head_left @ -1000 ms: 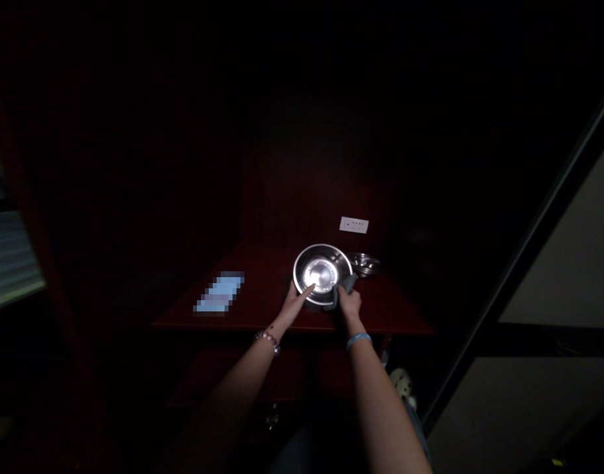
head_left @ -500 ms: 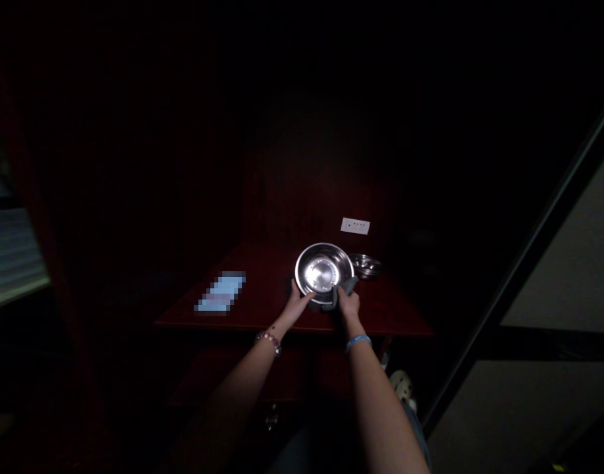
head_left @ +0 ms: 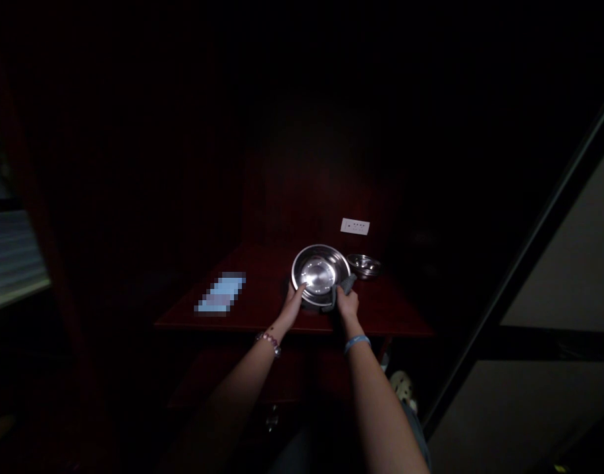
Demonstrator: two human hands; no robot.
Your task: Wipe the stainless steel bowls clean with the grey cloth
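A shiny metal bowl (head_left: 319, 273) is tilted so its inside faces me, above the dark red shelf (head_left: 262, 309). My left hand (head_left: 292, 306) grips the bowl's near left side, thumb over the rim and fingers hidden beneath. At the near right rim, my right hand (head_left: 348, 303) is closed around a dark grey cloth (head_left: 334, 297) that lies against the bowl. Behind and to the right, another metal bowl (head_left: 364, 266) sits on the shelf; it may be several nested together, which I cannot tell.
A blurred-out light blue rectangle (head_left: 221, 293) lies on the shelf at the left. A white socket plate (head_left: 355, 226) is on the back wall. Below the shelf is a drawer knob (head_left: 272, 417). A light-coloured clog (head_left: 403, 387) shows at lower right. The surroundings are very dark.
The bowl has shifted slightly to the left. My left thumb has moved further over the rim into the bowl. My right hand stays at nearly the same spot with the cloth.
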